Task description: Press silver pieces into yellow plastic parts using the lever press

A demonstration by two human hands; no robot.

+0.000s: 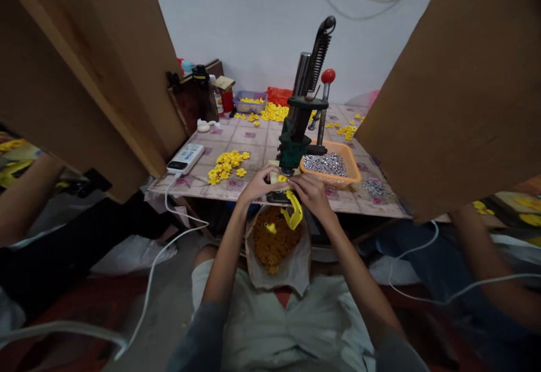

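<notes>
A dark green hand press (291,149) stands at the table's front edge, with a small yellow flower-shaped piece (282,178) under its head. From the left, my left hand (257,185) reaches in, thumb and fingers closed around that piece. My right hand (311,191) is at the other side of the press head, its fingers bent together; whatever lies between the fingertips is too small to make out. A yellow curved plastic part (295,211) juts down in front of the press base. Below it, an open bag (257,270) of yellow-brown pieces rests at my lap.
An orange basket (353,172) of small silvery parts sits right of the press. Yellow flower pieces (228,164) lie in a pile at left, more at the back. A white power bank (186,158) trails a cable. Cardboard panels (456,90) flank both sides; other people sit beyond them.
</notes>
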